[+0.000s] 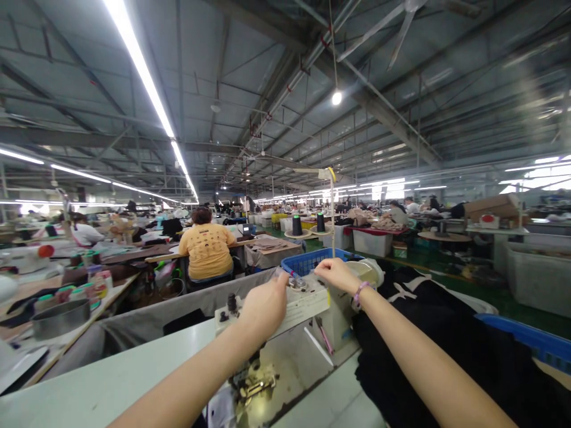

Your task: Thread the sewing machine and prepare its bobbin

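Note:
Both my forearms reach forward over a white sewing table (pixel 147 351) to an industrial sewing machine head (pixel 298 303), which looks tilted back. My left hand (pixel 265 306) lies curled over the machine's near edge, close to a small black knob (pixel 232 303). My right hand (pixel 336 276) grips the far end of the machine and wears a purple bracelet. Below them, a metal presser foot area (pixel 254 383) shows in the table opening. A pile of black fabric (pixel 446 356) lies to the right of my right arm.
A blue plastic basket (pixel 312 261) stands behind the machine, with another (pixel 526 339) at right. Dark thread cones (pixel 297 226) sit on a stand behind. A co-worker in a yellow shirt (pixel 207 249) sits ahead at a neighbouring station. Rows of workstations and bins fill the hall.

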`<state>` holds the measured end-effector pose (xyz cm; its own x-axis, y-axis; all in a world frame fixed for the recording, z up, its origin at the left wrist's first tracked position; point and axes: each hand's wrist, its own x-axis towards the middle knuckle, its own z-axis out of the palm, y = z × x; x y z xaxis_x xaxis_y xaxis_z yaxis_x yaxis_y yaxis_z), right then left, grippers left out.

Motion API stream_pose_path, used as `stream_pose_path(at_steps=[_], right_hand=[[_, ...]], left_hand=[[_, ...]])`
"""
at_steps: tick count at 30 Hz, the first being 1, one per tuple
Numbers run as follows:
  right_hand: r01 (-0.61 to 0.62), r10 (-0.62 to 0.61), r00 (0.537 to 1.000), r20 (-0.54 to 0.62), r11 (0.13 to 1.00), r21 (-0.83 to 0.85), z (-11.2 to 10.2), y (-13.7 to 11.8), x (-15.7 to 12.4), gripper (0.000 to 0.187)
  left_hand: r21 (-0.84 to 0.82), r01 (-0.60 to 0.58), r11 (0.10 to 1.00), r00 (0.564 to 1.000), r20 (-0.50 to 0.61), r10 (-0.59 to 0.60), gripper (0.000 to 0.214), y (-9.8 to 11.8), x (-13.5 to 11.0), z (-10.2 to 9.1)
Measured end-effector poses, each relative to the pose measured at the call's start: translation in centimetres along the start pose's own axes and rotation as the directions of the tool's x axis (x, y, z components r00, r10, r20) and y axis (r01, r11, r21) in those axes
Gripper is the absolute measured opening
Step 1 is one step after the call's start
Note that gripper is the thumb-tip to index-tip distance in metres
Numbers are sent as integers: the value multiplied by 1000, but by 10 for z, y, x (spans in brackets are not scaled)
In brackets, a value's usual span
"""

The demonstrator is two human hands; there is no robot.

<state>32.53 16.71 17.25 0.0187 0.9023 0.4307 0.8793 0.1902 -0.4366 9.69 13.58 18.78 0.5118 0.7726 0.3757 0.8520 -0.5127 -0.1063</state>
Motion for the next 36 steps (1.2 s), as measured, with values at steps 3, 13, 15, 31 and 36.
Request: stream_pose_path(at_steps=[3,13,15,31,36], right_hand=[[-127,127,992,-9,984,-125,10,-4,14,24],[16,25,993,113,938,-347,23,-66,17,22],[0,51,992,116,916,-400,16,-64,14,22],[124,-25,982,186,829,-545,6,-70,22,25],[142,-49,984,170,796,-589,3,-70,18,25]], left_hand=[[16,-54,998,997,57,53,31,17,0,8],[52,-40,998,995,93,35,33,17,0,-3],[52,-34,998,995,99,28,33,14,1,-4],[42,-30,999,995,97,26,31,-1,18,-2],[39,-48,998,993,108,44,25,-1,25,0]])
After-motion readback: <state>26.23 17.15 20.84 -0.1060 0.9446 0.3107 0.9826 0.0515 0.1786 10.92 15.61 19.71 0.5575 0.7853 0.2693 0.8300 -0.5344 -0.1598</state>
